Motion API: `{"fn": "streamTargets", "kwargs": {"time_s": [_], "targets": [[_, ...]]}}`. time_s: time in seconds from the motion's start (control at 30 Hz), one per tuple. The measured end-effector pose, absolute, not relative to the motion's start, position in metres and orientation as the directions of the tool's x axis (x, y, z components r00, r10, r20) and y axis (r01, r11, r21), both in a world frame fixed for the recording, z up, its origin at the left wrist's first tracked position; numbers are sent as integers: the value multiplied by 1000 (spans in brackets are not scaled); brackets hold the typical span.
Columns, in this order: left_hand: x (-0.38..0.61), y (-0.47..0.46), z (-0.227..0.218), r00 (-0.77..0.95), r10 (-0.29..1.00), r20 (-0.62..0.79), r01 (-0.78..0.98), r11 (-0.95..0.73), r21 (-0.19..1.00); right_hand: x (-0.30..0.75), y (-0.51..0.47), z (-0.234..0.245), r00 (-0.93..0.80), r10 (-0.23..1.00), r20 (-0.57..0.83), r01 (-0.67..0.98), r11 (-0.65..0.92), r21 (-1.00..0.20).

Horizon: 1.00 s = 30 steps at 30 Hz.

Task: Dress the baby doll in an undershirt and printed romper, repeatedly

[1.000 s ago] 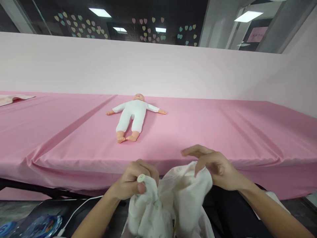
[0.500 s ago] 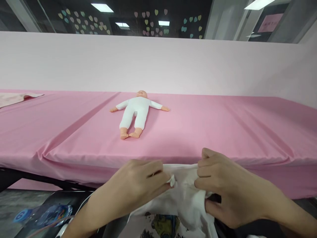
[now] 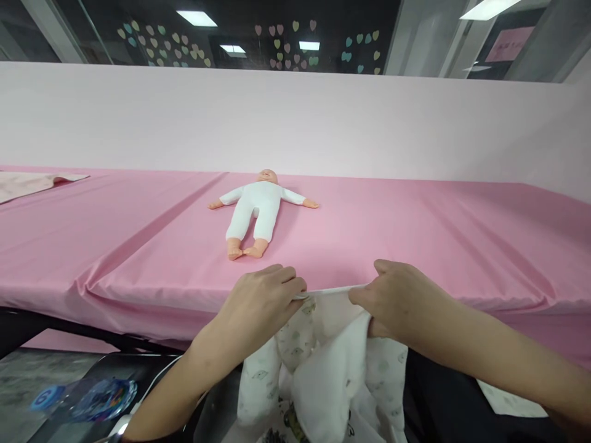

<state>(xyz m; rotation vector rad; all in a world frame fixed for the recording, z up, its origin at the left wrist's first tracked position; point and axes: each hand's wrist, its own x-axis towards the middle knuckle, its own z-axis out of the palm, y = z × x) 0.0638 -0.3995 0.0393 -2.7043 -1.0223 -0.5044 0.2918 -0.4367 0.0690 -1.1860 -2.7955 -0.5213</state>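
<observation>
My left hand [image 3: 265, 304] pinches the left part of the top edge of a white garment [image 3: 327, 369]. The other end of that edge is gripped by my right hand [image 3: 399, 298], its thumb partly hidden behind the cloth. Between the hands the edge runs nearly straight, and soft folds hang below it over my lap. Small pale prints cover the fabric, with a darker printed figure low down, partly hidden by a fold. Beyond my hands a baby doll [image 3: 258, 206] in a white suit lies face up, arms spread, feet towards me.
A pink-covered table [image 3: 438, 246] spans the view against a white wall [image 3: 295, 117]. At its far left lies a pale cloth [image 3: 28, 184]. Lower left, a plastic bottle [image 3: 92, 397] lies on a black surface, with a white cable [image 3: 159, 375] near it.
Both hands have risen slightly and now hold the garment's edge stretched between them. The garment has opened out, showing more of its printed cloth. The doll lies as before.
</observation>
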Motion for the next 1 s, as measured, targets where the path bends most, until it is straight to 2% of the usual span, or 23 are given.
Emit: {"fn": "streamTargets", "kwargs": {"time_s": [0.13,0.2,0.3,0.4,0.47,0.53,0.63,0.73,0.87,1.0], "targets": [[67,-398,40,713,565,416,641,-766,-57,292,-437,77,-612,764,205,791,595,142],[70,-400,40,701,600,385,647,-763,12,289,-437,78,-565,776,282,824,549,140],[76,-401,35,657,691,302,654,-721,228,284,-433,71,-524,732,435,852,455,260],[87,-397,22,650,725,229,551,-657,514,277,-424,49,-504,719,479,863,401,306],[95,-395,5,621,757,202,462,-562,687,270,-419,25,-463,720,516,886,394,245],[104,-397,-17,538,820,197,364,-436,823,260,-418,-5,-391,687,612,911,386,149],[112,-408,-52,376,913,157,160,-231,960,244,-427,-49,-141,640,755,943,320,-95],[114,-423,-74,354,934,51,21,-62,998,234,-442,-76,106,645,757,923,219,-316],[112,-436,-76,523,852,23,-2,-26,1000,238,-456,-84,58,658,751,904,284,-319],[110,-441,-76,519,850,95,21,-123,992,247,-455,-87,54,673,738,869,332,-366]]}}
